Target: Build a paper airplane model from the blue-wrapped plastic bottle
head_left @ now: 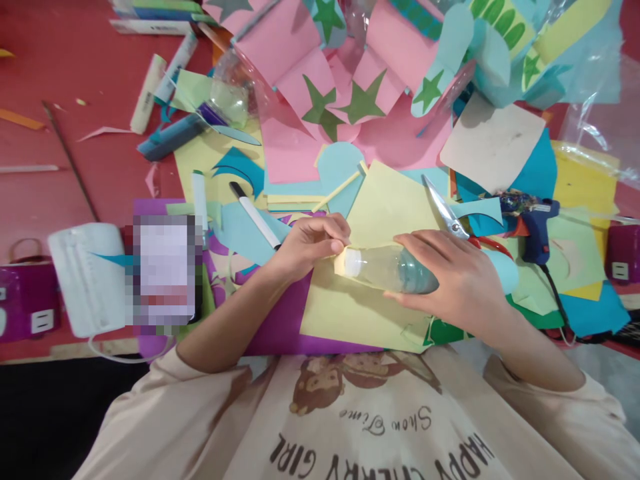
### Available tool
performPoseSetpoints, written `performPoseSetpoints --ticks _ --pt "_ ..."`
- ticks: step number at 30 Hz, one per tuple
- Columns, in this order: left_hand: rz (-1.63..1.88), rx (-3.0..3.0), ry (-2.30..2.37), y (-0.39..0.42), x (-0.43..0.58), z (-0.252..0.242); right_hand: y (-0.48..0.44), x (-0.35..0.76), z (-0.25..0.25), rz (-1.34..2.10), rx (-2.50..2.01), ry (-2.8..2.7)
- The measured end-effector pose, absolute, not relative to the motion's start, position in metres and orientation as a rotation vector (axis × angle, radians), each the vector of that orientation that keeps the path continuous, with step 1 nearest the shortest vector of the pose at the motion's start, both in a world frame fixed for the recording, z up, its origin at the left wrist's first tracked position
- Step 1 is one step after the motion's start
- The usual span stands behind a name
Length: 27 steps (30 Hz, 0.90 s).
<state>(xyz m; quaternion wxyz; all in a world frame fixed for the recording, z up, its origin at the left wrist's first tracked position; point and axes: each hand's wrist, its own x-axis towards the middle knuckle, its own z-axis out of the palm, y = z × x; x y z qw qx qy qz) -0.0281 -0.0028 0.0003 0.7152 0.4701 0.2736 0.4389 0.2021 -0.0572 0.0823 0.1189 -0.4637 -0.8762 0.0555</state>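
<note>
A small clear plastic bottle (383,268) lies on its side, white cap (354,263) to the left and teal-tinted base to the right. My right hand (453,273) is closed around the base end. A pale yellow paper strip (340,262) stands at the cap end. My left hand (315,245) pinches this strip between thumb and forefinger; its other fingers are curled. Beneath both hands spreads a pale yellow paper sheet (345,317). A white marker with a black cap (256,217) touches or nearly touches my left hand. Open scissors (453,220) with red handles lie just beyond my right hand.
A blue hot glue gun (536,230) with a black cord lies at right. Pink paper shapes with green stars (367,97) crowd the back. A white pouch (89,280) and a blurred-out rectangular item (165,273) are at left. Several markers (149,93) and paper scraps surround the work.
</note>
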Motion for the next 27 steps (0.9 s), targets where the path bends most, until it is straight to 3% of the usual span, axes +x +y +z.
performPoseSetpoints --ticks 27 --pt "0.926 0.968 0.678 -0.0033 -0.0258 0.0019 -0.0585 0.1983 0.075 0.134 -1.352 -2.564"
